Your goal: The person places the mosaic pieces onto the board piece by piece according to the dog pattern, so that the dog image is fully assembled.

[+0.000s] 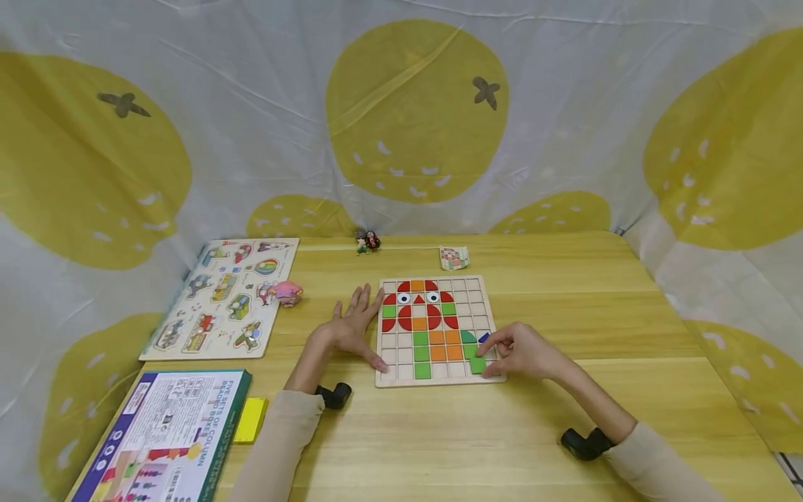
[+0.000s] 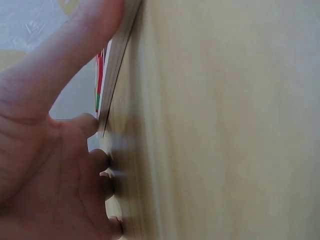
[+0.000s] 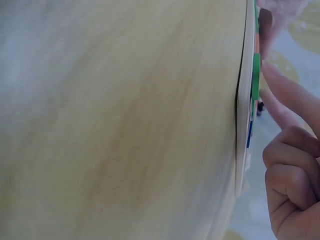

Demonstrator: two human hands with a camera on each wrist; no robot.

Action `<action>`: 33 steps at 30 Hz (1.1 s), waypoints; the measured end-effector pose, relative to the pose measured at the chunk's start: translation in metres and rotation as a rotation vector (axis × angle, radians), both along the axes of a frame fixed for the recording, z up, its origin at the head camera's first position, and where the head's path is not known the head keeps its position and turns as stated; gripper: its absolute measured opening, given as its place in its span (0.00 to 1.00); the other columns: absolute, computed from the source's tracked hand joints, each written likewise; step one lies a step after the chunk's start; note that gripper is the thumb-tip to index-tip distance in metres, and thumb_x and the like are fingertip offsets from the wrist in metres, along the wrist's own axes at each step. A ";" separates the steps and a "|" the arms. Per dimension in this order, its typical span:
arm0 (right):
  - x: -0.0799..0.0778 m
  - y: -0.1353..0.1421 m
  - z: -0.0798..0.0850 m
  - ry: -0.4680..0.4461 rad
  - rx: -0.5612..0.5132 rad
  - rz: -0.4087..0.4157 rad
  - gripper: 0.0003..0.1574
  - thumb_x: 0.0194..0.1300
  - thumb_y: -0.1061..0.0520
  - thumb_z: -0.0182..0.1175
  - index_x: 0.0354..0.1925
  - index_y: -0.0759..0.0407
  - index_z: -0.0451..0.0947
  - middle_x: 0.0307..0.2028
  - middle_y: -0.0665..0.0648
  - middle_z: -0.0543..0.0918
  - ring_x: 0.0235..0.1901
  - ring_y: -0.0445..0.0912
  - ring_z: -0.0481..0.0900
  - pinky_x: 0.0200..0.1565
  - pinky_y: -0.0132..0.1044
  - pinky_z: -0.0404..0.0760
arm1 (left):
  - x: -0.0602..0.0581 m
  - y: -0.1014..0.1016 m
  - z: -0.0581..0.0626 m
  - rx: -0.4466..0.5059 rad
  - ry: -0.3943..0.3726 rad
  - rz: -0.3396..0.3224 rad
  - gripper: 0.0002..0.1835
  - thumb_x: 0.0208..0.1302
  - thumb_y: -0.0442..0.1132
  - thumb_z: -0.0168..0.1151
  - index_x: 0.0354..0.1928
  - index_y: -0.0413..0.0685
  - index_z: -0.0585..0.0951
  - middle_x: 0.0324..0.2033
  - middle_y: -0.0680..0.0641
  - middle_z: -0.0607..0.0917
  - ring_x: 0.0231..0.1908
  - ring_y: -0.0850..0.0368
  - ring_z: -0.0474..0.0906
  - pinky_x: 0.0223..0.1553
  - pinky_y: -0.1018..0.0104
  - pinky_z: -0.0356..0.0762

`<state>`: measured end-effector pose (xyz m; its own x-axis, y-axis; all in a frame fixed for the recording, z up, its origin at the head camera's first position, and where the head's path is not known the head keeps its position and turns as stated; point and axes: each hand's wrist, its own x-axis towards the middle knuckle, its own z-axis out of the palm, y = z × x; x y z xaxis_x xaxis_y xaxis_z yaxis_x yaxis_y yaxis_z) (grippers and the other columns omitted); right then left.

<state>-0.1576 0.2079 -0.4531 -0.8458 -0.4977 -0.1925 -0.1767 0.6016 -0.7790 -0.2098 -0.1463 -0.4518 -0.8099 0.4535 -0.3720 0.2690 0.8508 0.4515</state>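
Observation:
A wooden grid board (image 1: 461, 377) lies on the table, with red, orange, green and white tiles forming a picture in its squares. My left hand (image 1: 348, 328) rests at the board's left side, fingers spread, its thumb on the lower left corner. In the left wrist view, the left fingertips (image 2: 101, 159) reach down beside the board's edge. At the lower right, my right hand (image 1: 525, 351) pinches a green square tile (image 1: 478, 365) between thumb and index finger. The right wrist view shows this tile (image 3: 256, 77) standing slightly proud of the board. Near the index finger is a blue piece (image 1: 484, 337).
Behind the board lies a small picture card (image 1: 454, 258), with small figurines (image 1: 367, 241) farther left. To the left are a picture puzzle board (image 1: 216, 300), a pink toy (image 1: 287, 293), a beaded-column box (image 1: 169, 432) and a yellow block (image 1: 251, 420). A patterned curtain stands behind.

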 end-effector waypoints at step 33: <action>0.003 -0.008 -0.003 -0.053 -0.021 -0.042 0.10 0.46 0.56 0.77 0.30 0.55 0.88 0.15 0.49 0.74 0.15 0.37 0.62 0.17 0.25 0.58 | 0.001 0.005 0.002 -0.029 -0.017 -0.015 0.79 0.32 0.65 0.79 0.76 0.54 0.33 0.75 0.39 0.25 0.75 0.42 0.20 0.70 0.32 0.25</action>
